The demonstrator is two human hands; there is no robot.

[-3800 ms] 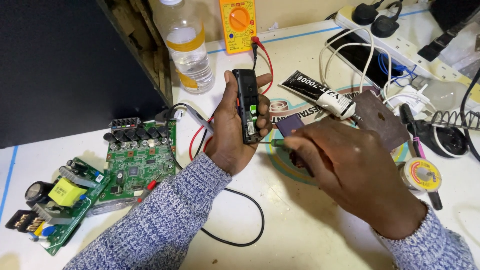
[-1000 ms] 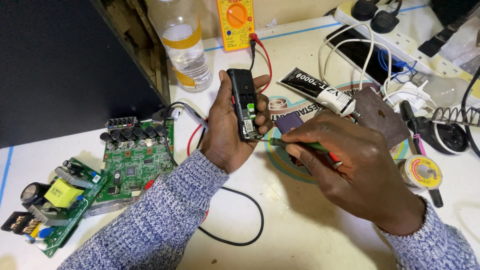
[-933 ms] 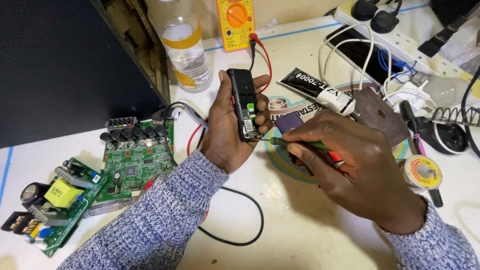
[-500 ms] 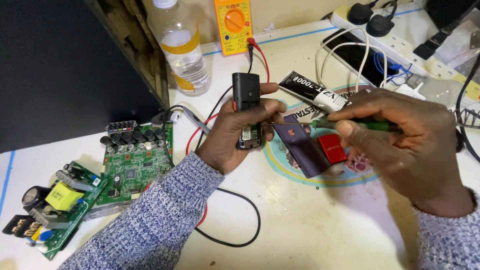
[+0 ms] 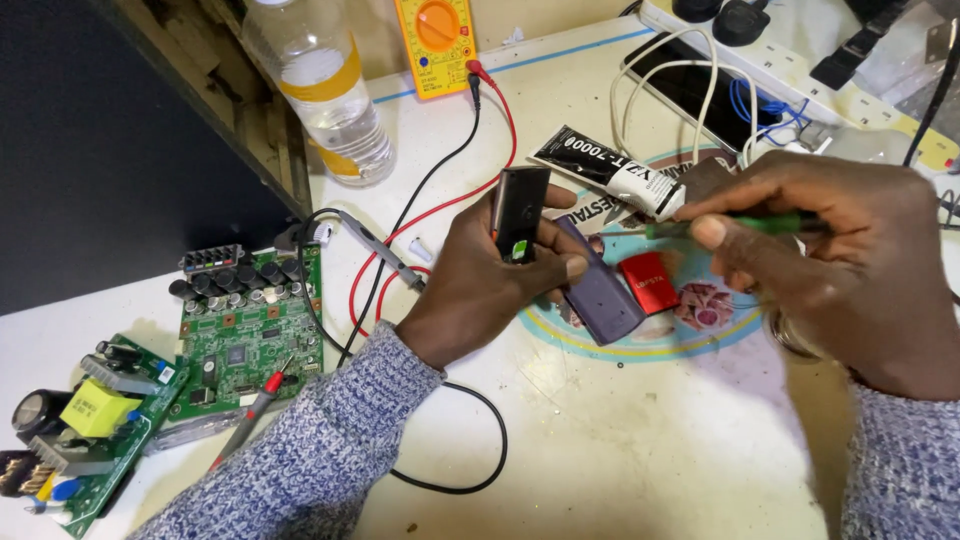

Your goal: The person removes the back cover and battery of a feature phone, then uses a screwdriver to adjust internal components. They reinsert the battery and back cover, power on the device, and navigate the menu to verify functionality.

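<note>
Two hands work mid-bench: the left hand grips a small black device; the right hand pinches what looks like a green screwdriver.

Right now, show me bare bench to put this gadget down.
Free: the white bench in front, between both sleeves, below the round sticker. Crowded: circuit boards on the left, cables and glue tube behind.

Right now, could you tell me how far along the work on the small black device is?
Done: the purple cover and red piece lie off on the table. In hand: the left hand holds the black device upright, and the right hand holds a green screwdriver level, its tip near the device. Left: the device is open, cover not refitted.
</note>
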